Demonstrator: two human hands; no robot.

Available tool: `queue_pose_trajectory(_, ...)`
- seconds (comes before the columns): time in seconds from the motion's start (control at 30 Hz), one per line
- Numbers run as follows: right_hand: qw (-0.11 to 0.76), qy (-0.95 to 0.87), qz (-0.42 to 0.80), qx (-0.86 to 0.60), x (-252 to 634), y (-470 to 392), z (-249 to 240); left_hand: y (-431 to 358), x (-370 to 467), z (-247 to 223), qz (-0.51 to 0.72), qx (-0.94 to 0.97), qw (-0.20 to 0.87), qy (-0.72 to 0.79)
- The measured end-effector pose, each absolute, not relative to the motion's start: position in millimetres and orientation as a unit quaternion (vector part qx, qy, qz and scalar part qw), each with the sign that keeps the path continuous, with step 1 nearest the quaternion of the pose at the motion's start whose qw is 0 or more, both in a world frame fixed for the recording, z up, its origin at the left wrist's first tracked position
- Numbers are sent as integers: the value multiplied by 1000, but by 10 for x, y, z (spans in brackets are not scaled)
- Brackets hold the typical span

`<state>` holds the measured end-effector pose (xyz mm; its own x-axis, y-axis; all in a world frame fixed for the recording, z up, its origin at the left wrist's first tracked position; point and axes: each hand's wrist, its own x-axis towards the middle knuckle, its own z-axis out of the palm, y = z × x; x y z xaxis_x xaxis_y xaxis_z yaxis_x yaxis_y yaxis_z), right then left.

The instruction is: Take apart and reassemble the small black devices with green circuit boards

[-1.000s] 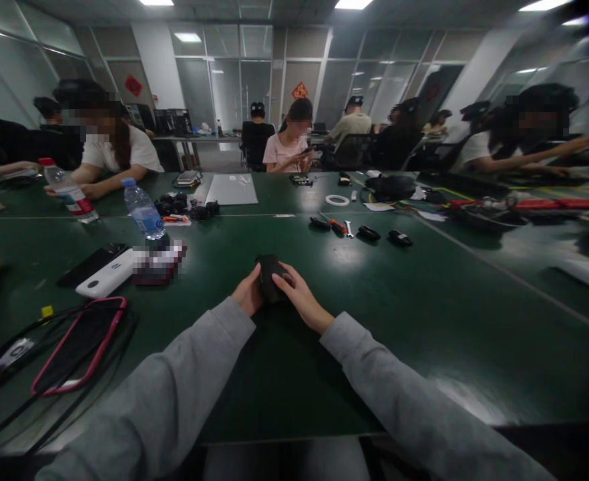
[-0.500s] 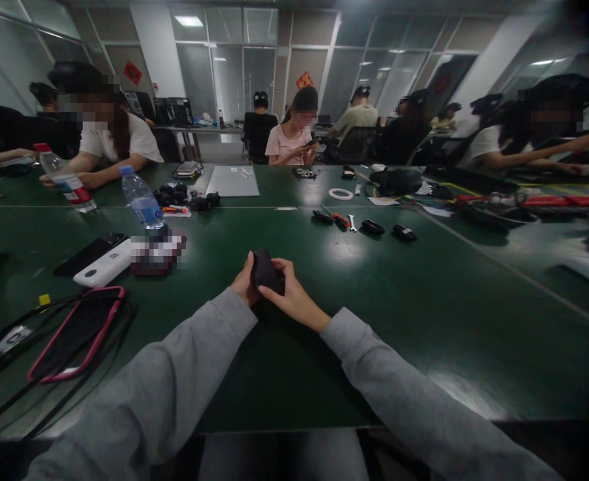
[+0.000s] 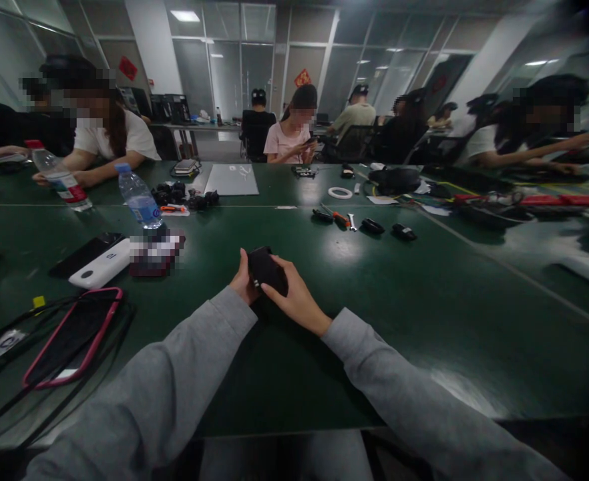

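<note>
Both my hands hold a small black box-like device (image 3: 268,268) just above the green table (image 3: 384,321). My left hand (image 3: 244,282) grips its left side, thumb up along the edge. On the other side my right hand (image 3: 294,290) closes round it, with the thumb at its lower front and fingers over the top. Small light spots show on its lower left edge. What kind of device it is, I cannot make out. Beyond my hands lie an orange-handled screwdriver (image 3: 342,219), a wrench (image 3: 352,222) and several small black objects (image 3: 373,226).
To the left are a pink-edged phone case (image 3: 74,339) among black cables, a white power bank (image 3: 101,263), a black phone (image 3: 87,254) and a water bottle (image 3: 140,200). A white tape ring (image 3: 340,193) and a silver laptop (image 3: 232,180) lie farther back. Several people sit around.
The black device has turned in my hands, showing a broader face and light spots near its lower left edge. Both hands still hold it; the view has shifted slightly.
</note>
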<state>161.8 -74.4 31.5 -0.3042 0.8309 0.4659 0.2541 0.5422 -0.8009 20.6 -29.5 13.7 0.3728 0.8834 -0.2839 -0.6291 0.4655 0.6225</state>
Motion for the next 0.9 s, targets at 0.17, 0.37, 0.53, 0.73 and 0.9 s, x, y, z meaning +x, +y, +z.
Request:
queue_pose_trajectory(0.17,528,-687,310,-391,1657,-729,354,-249,160,147,503,191,787,302)
queue_pose_trajectory(0.37,567,-486,564,-352,1760,-561,353,-223,122,161,535,164,774,296)
queue_pose_trajectory(0.53,495,-316,749,-308,1832,-507,418,-243,100,190,525,164,782,292)
queue_pose_trajectory(0.73,476,-309,770,-291,1808,-557,396,-267,82,192,521,159,784,297)
queue_pose_trajectory(0.9,443,-364,781,-248,1782,-592,366,-307,99,241,507,164,795,291)
